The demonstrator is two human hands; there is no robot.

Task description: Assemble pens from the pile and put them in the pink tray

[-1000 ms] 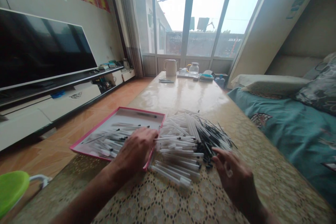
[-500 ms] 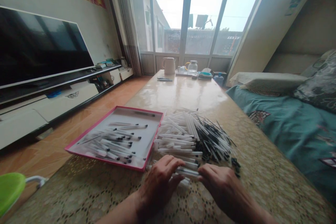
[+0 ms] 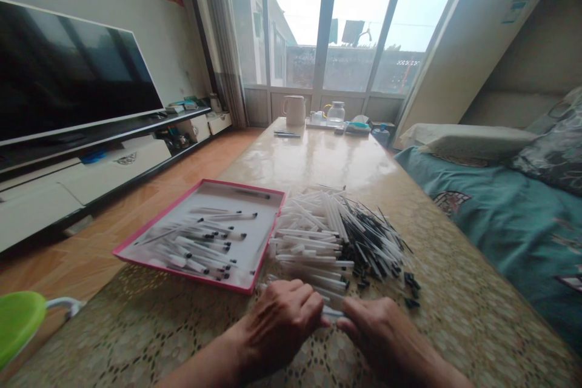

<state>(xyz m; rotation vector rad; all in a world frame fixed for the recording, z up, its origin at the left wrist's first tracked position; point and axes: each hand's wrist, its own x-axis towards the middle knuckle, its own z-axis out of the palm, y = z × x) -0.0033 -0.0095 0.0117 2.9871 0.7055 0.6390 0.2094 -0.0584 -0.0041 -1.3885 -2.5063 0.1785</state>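
Drawn closer together, the left hand [image 3: 278,326] and right hand [image 3: 384,336] curl nearly closed over a white pen tube [image 3: 334,313] lying crosswise between them, just below the loose pile of tubes [image 3: 313,242]. Fingers hide most of it; both seem to grip it, though that is hard to tell.

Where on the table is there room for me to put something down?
There's bare shiny tabletop between the white jug and the pile of pens. There's also lace cloth right of the pile. It's crowded around the pink tray, left hand and right hand.
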